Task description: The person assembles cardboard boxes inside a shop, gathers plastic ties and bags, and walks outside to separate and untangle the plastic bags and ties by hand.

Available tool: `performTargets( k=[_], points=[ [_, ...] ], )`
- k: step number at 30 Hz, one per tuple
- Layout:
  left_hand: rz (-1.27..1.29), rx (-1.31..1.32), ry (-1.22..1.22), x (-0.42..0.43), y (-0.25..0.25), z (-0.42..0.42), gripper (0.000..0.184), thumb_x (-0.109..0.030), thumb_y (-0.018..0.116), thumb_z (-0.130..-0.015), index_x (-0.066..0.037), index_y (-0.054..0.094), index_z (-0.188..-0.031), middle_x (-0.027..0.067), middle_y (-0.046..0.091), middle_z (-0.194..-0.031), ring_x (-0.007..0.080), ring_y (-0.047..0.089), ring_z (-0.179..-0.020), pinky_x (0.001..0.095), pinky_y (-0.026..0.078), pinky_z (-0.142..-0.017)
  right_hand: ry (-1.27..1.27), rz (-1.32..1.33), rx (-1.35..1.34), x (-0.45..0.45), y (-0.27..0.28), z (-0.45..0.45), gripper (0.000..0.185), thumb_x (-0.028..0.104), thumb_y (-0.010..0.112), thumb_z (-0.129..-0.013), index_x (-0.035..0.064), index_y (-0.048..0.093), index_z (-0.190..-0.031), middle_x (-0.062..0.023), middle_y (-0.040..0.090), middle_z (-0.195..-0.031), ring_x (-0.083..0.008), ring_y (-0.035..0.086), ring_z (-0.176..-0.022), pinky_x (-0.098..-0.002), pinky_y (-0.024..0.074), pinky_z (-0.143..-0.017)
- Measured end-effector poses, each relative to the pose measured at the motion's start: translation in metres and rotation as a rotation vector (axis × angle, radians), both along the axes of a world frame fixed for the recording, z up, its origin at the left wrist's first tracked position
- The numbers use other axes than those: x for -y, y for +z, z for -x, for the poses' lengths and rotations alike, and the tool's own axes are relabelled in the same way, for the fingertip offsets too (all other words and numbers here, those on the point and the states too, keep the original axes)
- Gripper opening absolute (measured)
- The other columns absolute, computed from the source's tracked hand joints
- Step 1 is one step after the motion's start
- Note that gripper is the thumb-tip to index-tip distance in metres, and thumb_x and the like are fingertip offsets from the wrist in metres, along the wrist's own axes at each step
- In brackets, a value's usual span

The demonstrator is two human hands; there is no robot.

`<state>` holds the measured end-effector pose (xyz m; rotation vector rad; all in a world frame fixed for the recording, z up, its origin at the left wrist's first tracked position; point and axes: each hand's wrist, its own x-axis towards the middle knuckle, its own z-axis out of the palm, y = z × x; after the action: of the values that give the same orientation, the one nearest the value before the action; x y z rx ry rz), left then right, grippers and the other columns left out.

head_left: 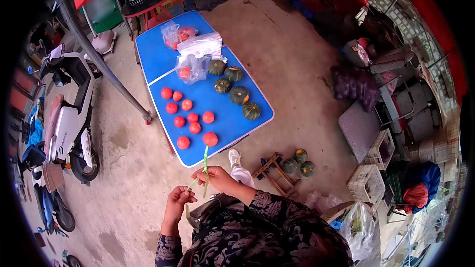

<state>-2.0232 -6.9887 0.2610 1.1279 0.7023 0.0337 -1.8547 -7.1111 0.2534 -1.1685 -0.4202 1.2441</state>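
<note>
A thin green strip (205, 158) runs between my hands just off the near edge of the blue table (225, 131). My right hand (217, 178) pinches it near its middle, with one part standing up toward the nearest tomato (210, 139). My left hand (179, 200) is closed on the strip's other end, lower and to the left; a short piece hangs below the fingers. Several red tomatoes (193, 117) lie at the table's near left. Several dark green pumpkins (239, 95) sit along its right side.
Plastic bags (200, 45) and bagged tomatoes lie at the table's far end. A slanting metal pole (106, 69) and a white scooter (71, 113) stand left. On the floor to the right are a wooden stool (278, 175), more pumpkins (300, 155) and white crates (366, 184).
</note>
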Motion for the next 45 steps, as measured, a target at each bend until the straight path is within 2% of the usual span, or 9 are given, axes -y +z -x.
performTargets(
  k=[2,13,17,21,27,34,37,41,45],
  points=[
    [-0.008,-0.018,0.026,0.010,0.005,0.015,0.009,-0.011,0.050,-0.090,-0.003,0.052,-0.094,0.0071,0.062,-0.083,0.0168,0.062,-0.070,0.0279,0.048,-0.066,-0.017,-0.016,0.012,0.014,0.013,0.014,0.025,0.023,0.055,-0.090,0.0013,0.063,-0.100,0.0002,0.060,-0.084,-0.0070,0.054,-0.075,-0.0225,0.0453,-0.070],
    [0.385,0.247,0.575,0.060,0.031,-0.031,0.010,-0.017,0.049,-0.091,-0.010,0.051,-0.098,0.0054,0.061,-0.082,0.0185,0.061,-0.079,0.0313,0.050,-0.071,0.237,-0.126,0.167,0.073,0.033,0.005,0.025,0.022,0.056,-0.090,0.0004,0.061,-0.102,-0.0004,0.058,-0.079,-0.0068,0.054,-0.074,-0.0218,0.0454,-0.068],
    [0.709,0.294,0.502,0.073,0.026,-0.081,0.013,-0.019,0.046,-0.092,-0.011,0.051,-0.101,0.0010,0.058,-0.079,0.0142,0.058,-0.075,0.0322,0.049,-0.075,0.063,-0.165,0.109,0.105,0.034,-0.035,0.020,0.019,0.054,-0.090,0.0013,0.063,-0.095,0.0000,0.058,-0.074,-0.0068,0.053,-0.067,-0.0210,0.0444,-0.061],
    [0.747,0.185,0.209,0.095,0.021,-0.153,0.012,-0.018,0.046,-0.092,-0.011,0.051,-0.100,-0.0005,0.056,-0.076,0.0099,0.048,-0.061,0.0286,0.046,-0.065,-0.068,-0.121,0.078,0.144,0.026,-0.092,0.023,0.018,0.053,-0.090,-0.0002,0.061,-0.101,-0.0018,0.060,-0.076,-0.0080,0.056,-0.070,-0.0223,0.0465,-0.066],
    [0.429,-0.006,0.010,0.136,0.052,-0.252,0.007,-0.019,0.048,-0.092,-0.013,0.050,-0.093,-0.0024,0.047,-0.071,0.0070,0.037,-0.052,0.0240,0.037,-0.057,-0.237,-0.115,-0.039,0.187,0.015,-0.143,0.015,0.017,0.055,-0.089,0.0045,0.056,-0.097,-0.0009,0.058,-0.077,-0.0077,0.057,-0.069,-0.0212,0.0481,-0.063],
    [0.489,-0.150,-0.046,0.150,0.029,-0.290,0.004,-0.013,0.048,-0.090,-0.011,0.051,-0.089,-0.0014,0.048,-0.069,0.0080,0.039,-0.054,0.0268,0.038,-0.058,-0.406,-0.039,-0.240,0.216,0.002,-0.164,0.009,0.012,0.057,-0.087,0.0045,0.055,-0.092,-0.0017,0.056,-0.072,-0.0093,0.054,-0.062,-0.0229,0.0434,-0.056],
    [0.495,-0.195,-0.077,0.153,0.023,-0.301,0.004,-0.013,0.048,-0.090,-0.011,0.051,-0.089,-0.0009,0.049,-0.068,0.0082,0.039,-0.054,0.0266,0.038,-0.058,-0.441,-0.038,-0.151,0.226,-0.005,-0.171,0.009,0.012,0.057,-0.087,0.0042,0.055,-0.090,-0.0026,0.056,-0.071,-0.0096,0.054,-0.062,-0.0228,0.0433,-0.056],
    [0.533,-0.190,-0.069,0.150,0.021,-0.305,0.003,-0.011,0.048,-0.089,-0.011,0.051,-0.088,-0.0002,0.049,-0.068,0.0094,0.039,-0.054,0.0266,0.038,-0.057,-0.491,-0.065,-0.342,0.227,-0.001,-0.181,0.008,0.011,0.057,-0.086,0.0038,0.055,-0.089,-0.0029,0.056,-0.070,-0.0097,0.053,-0.062,-0.0239,0.0439,-0.058],
    [0.510,-0.148,-0.078,0.141,0.022,-0.297,0.004,-0.009,0.047,-0.089,-0.010,0.051,-0.088,0.0005,0.048,-0.067,0.0101,0.038,-0.053,0.0265,0.038,-0.058,-0.440,-0.085,-0.292,0.215,-0.001,-0.182,0.007,0.010,0.056,-0.086,0.0036,0.054,-0.089,-0.0030,0.056,-0.071,-0.0100,0.053,-0.063,-0.0248,0.0445,-0.059]
  ],
)
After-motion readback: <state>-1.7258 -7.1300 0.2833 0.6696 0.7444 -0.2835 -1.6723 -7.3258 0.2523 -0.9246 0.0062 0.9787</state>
